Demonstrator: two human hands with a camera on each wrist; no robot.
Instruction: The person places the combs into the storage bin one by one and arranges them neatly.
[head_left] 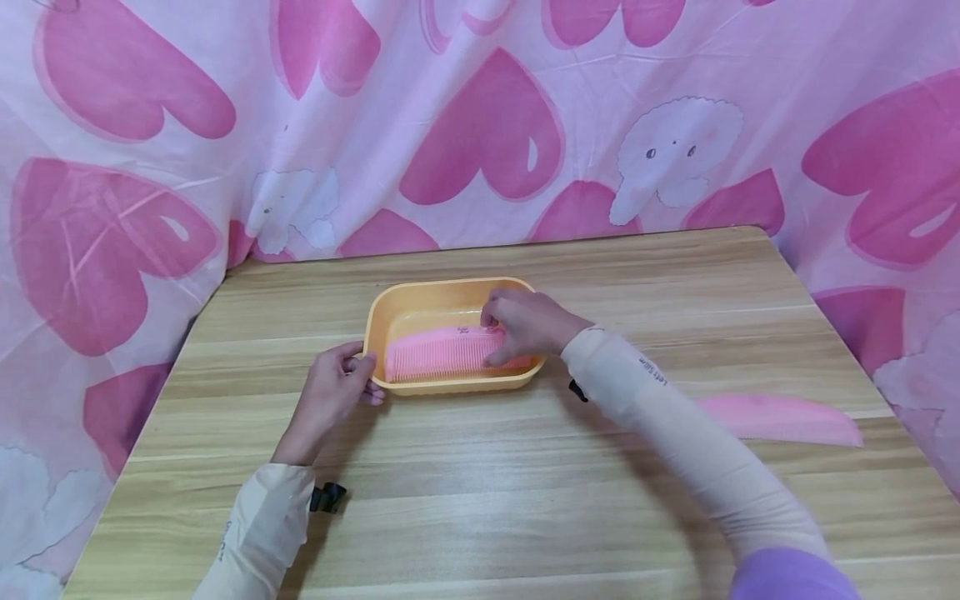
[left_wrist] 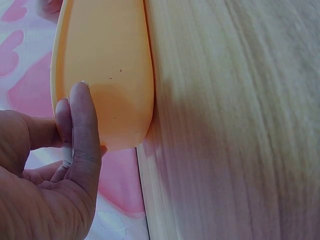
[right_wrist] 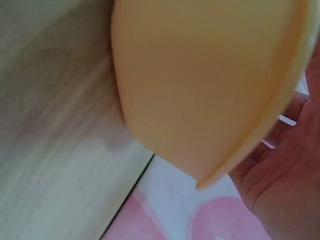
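Note:
A yellow-orange plastic basin (head_left: 450, 387) with rounded corners stands on the wooden table, and a pink comb (head_left: 427, 352) lies inside it, teeth toward the near side. My left hand (head_left: 333, 387) pinches the basin's left rim, thumb over the top; in the left wrist view its fingers (left_wrist: 82, 120) lie along the outer wall. Reaching over the right rim, my right hand (head_left: 531, 323) holds the comb's right end between thumb and fingers. The right wrist view shows the basin's outer wall (right_wrist: 190, 75), which hides those fingertips.
Another pink comb (head_left: 787, 419) lies on the table (head_left: 480, 500) at the right, partly behind my right forearm. A pink curtain (head_left: 480, 100) with hearts hangs behind the table and along its sides.

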